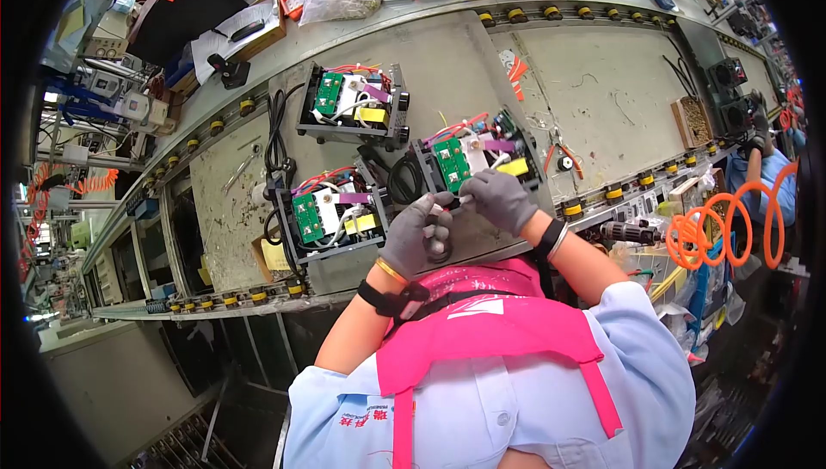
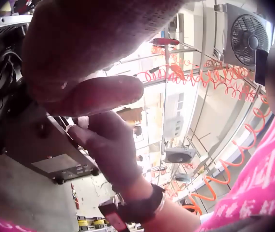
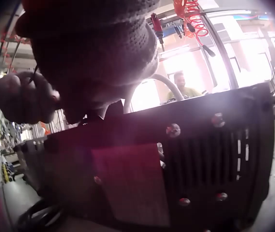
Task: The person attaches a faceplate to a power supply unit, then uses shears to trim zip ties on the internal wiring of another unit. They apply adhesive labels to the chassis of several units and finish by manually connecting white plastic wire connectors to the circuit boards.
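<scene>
Two grey-gloved hands meet at the near-left corner of an open-topped electrical unit [image 1: 449, 163], with a green circuit board, purple strip and yellow block inside. My right hand [image 1: 499, 200] pinches a small white wire end [image 1: 465, 200] by the unit's near edge. Just left of it, my left hand [image 1: 417, 237] has its fingers curled and thumb and fingertips together on a thin wire, mostly hidden by the glove. In the right wrist view the unit's dark vented side [image 3: 200, 159] stands below the right hand. The left wrist view shows both hands' fingers close together.
Two similar open units [image 1: 354, 112] [image 1: 331, 215] stand to the left, black cables [image 1: 275, 133] beside them. Pliers [image 1: 564, 159] lie right of the work. Roller rails [image 1: 615, 192] edge the line. An orange coiled hose [image 1: 727, 224] hangs at right, near another person [image 1: 761, 181].
</scene>
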Demonstrator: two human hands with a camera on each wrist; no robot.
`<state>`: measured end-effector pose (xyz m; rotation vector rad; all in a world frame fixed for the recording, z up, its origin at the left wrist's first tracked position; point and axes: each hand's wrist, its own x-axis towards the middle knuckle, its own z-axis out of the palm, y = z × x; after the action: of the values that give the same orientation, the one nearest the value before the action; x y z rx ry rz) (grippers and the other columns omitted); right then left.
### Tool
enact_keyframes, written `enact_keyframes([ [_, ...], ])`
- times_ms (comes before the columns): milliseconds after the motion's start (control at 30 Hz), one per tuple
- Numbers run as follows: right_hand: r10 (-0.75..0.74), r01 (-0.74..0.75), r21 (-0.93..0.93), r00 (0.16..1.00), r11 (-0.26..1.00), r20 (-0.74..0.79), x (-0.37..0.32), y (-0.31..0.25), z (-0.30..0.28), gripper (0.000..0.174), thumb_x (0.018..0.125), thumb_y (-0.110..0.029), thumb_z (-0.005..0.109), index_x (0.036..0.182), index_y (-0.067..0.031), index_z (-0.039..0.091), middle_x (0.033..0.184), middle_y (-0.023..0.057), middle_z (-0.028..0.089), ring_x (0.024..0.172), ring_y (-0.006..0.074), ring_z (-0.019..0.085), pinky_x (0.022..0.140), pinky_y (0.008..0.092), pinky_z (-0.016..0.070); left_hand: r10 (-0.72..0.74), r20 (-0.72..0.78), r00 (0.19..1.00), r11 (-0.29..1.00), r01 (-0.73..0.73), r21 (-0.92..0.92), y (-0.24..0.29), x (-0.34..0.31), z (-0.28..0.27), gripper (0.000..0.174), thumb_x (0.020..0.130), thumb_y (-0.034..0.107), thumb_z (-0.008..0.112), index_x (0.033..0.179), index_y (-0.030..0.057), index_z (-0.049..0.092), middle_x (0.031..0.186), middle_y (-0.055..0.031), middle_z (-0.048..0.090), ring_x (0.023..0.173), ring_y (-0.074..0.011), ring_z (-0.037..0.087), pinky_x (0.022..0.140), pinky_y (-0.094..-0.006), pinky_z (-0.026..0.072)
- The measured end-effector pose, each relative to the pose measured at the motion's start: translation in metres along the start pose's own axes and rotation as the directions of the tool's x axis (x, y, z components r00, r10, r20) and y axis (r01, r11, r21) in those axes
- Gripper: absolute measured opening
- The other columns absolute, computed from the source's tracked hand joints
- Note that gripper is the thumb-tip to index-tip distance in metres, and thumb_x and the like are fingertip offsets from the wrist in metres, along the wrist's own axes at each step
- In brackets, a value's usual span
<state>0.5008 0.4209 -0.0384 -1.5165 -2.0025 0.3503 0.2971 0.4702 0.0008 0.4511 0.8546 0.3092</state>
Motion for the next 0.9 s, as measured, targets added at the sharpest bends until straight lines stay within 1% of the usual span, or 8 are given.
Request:
enact_keyframes([
  [100, 0.167, -0.174, 0.172, 0.985, 0.97, 0.051, -0.005, -0.012, 0.002, 0.016, 0.071, -0.014, 0.067, 0.082, -0.0113, 0.056, 0.076, 0.0074, 0.058, 0.07, 0.0291, 0.059, 0.06, 0.0389, 0.0471, 0.041, -0.038, 0.998, 0.998, -0.039, 0.04, 0.001, 0.001, 0.008, 0.044, 0.096, 0.039, 0.046, 0.114, -0.001, 0.052, 0.072, -0.0015, 0.057, 0.05, -0.0075, 0.048, 0.045, -0.0216, 0.0405],
  [200, 0.187, -0.193, 0.23, 0.981, 0.954, 0.047, -0.004, -0.017, -0.003, 0.017, 0.07, -0.012, 0.068, 0.08, -0.0108, 0.055, 0.075, 0.0079, 0.058, 0.067, 0.0302, 0.058, 0.058, 0.0401, 0.0464, 0.147, 0.112, 0.983, 0.972, -0.165, 0.168, -0.003, 0.005, -0.006, 0.045, 0.094, 0.043, 0.048, 0.106, 0.0003, 0.056, 0.065, -0.0009, 0.055, 0.044, -0.0075, 0.046, 0.042, -0.0216, 0.0388],
  [233, 0.188, -0.193, 0.23, 0.981, 0.954, 0.044, -0.003, -0.017, -0.004, 0.016, 0.07, -0.012, 0.068, 0.079, -0.0107, 0.055, 0.075, 0.0078, 0.058, 0.067, 0.0302, 0.058, 0.058, 0.0402, 0.0463, 0.09, -0.004, 0.996, 0.971, -0.087, 0.221, -0.003, 0.003, -0.008, 0.045, 0.093, 0.045, 0.048, 0.094, 0.0015, 0.059, 0.059, -0.0005, 0.053, 0.041, -0.0074, 0.046, 0.038, -0.0217, 0.0374],
  [367, 0.194, -0.197, 0.228, 0.98, 0.954, 0.034, -0.004, -0.017, -0.001, 0.017, 0.069, -0.012, 0.068, 0.079, -0.0104, 0.055, 0.074, 0.0078, 0.057, 0.067, 0.0303, 0.058, 0.058, 0.0406, 0.0462, 0.222, -0.2, 0.954, 0.861, -0.096, 0.499, -0.006, 0.001, 0.003, 0.042, 0.093, 0.044, 0.051, 0.085, 0.004, 0.062, 0.058, -0.0002, 0.055, 0.046, -0.0073, 0.051, 0.041, -0.0203, 0.039],
  [467, 0.188, -0.195, 0.195, 0.981, 0.961, 0.052, -0.006, -0.015, 0.0, 0.018, 0.068, -0.012, 0.068, 0.08, -0.0105, 0.055, 0.075, 0.008, 0.056, 0.069, 0.0304, 0.058, 0.059, 0.0409, 0.0465, 0.543, 0.081, 0.836, 0.337, -0.305, 0.891, -0.023, 0.013, -0.009, 0.03, 0.09, 0.035, 0.059, 0.086, 0.0053, 0.063, 0.061, 0.0007, 0.056, 0.047, -0.0085, 0.049, 0.047, -0.021, 0.0405],
  [500, 0.186, -0.194, 0.179, 0.981, 0.964, 0.063, -0.006, -0.015, 0.0, 0.018, 0.068, -0.012, 0.068, 0.081, -0.0105, 0.054, 0.076, 0.0081, 0.056, 0.071, 0.0304, 0.058, 0.06, 0.041, 0.0466, 0.415, 0.005, 0.91, 0.556, -0.258, 0.79, -0.022, 0.009, -0.004, 0.022, 0.084, 0.023, 0.068, 0.095, 0.0048, 0.065, 0.069, 0.0001, 0.059, 0.057, -0.0094, 0.052, 0.055, -0.0226, 0.0426],
  [600, 0.171, -0.176, 0.177, 0.984, 0.968, 0.042, -0.006, -0.016, -0.001, 0.019, 0.068, -0.012, 0.068, 0.081, -0.0108, 0.054, 0.077, 0.0087, 0.055, 0.074, 0.0306, 0.058, 0.061, 0.0415, 0.0466, 0.593, 0.185, 0.783, 0.273, -0.412, 0.869, -0.02, 0.011, 0.001, 0.029, 0.08, 0.018, 0.071, 0.105, 0.0051, 0.065, 0.08, -0.0016, 0.061, 0.069, -0.0099, 0.055, 0.06, -0.0237, 0.0444],
  [900, 0.155, -0.159, 0.143, 0.987, 0.977, 0.044, -0.008, -0.011, 0.008, 0.018, 0.07, -0.014, 0.066, 0.083, -0.0116, 0.054, 0.075, 0.0099, 0.054, 0.073, 0.0309, 0.057, 0.061, 0.0419, 0.0462, 0.507, 0.091, 0.857, 0.545, -0.401, 0.736, -0.024, 0.025, -0.007, 0.033, 0.079, 0.004, 0.07, 0.111, 0.0015, 0.063, 0.09, -0.0011, 0.063, 0.073, -0.0066, 0.054, 0.061, -0.021, 0.0459],
])
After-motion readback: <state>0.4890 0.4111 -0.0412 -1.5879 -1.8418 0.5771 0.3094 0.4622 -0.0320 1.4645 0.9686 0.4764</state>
